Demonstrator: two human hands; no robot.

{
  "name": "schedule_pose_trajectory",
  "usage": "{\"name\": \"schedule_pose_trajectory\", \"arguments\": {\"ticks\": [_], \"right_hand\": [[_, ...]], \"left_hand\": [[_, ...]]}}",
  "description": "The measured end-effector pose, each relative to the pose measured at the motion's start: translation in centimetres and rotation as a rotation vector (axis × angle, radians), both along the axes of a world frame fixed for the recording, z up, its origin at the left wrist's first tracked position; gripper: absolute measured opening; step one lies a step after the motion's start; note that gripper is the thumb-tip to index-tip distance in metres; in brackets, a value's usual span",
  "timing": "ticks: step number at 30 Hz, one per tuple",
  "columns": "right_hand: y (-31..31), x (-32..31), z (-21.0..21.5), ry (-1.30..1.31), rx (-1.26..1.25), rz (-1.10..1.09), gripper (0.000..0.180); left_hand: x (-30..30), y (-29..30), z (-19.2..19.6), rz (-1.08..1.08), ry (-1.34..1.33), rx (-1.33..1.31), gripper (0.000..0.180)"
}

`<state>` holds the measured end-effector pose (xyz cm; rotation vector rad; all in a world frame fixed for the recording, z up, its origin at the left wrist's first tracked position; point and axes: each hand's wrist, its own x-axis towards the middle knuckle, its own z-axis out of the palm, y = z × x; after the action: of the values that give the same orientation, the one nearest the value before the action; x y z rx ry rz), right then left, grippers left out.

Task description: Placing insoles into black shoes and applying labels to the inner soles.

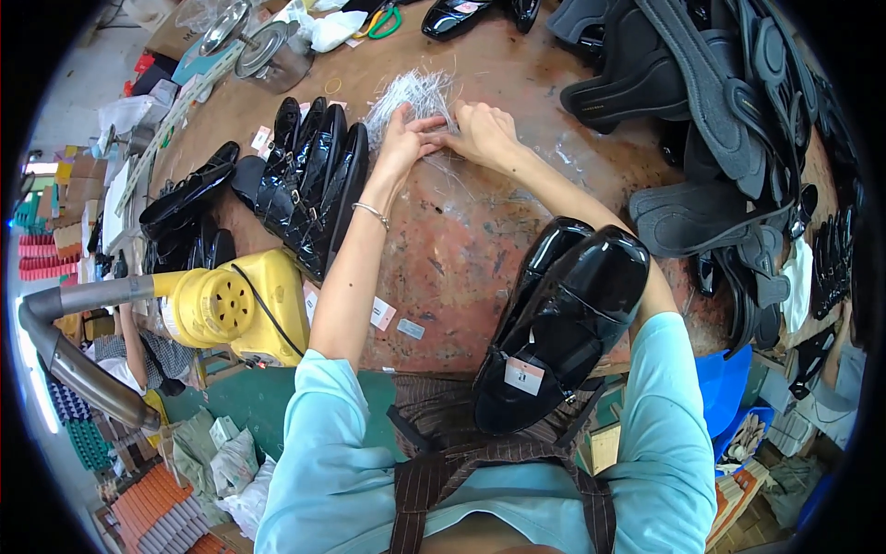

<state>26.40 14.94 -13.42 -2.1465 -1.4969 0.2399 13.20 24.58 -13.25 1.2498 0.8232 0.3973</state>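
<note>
A loose heap of thin white strands (411, 97) lies on the worn brown table in front of me. My left hand (406, 140) is at its near edge, fingers stretched out and apart toward my other hand. Close beside it, my right hand (482, 132) has its fingers curled in; whatever they may pinch is hidden. Nearer my body, by my right forearm, a pair of shiny black buckled shoes (563, 323) rests at the table's front edge, with a paper tag (523, 376) on one of them.
Several black patent shoes (309, 185) stand left of my left forearm. A yellow blower (263, 305) with a metal pipe is at the near left. Grey-black insoles (683, 217) pile up on the right. Green-handled scissors (383, 22) and a metal pot (272, 57) lie farther back.
</note>
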Motion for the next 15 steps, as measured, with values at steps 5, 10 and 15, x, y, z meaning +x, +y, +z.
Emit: {"name": "schedule_pose_trajectory", "arguments": {"ticks": [5,10,15], "right_hand": [[-1.1,2.3,1.0,0.123,-0.204,-0.045,0.023],[-11.5,8.4,6.5,0.378,-0.081,-0.069,0.02],[-25.5,4.2,5.9,0.494,0.058,-0.362,0.016]], "left_hand": [[-0.4,-0.3,-2.6,0.123,-0.124,0.146,0.074],[0.3,-0.4,-2.9,0.139,-0.175,0.088,0.074],[0.6,0.9,-4.8,0.225,-0.117,0.238,0.081]]}}
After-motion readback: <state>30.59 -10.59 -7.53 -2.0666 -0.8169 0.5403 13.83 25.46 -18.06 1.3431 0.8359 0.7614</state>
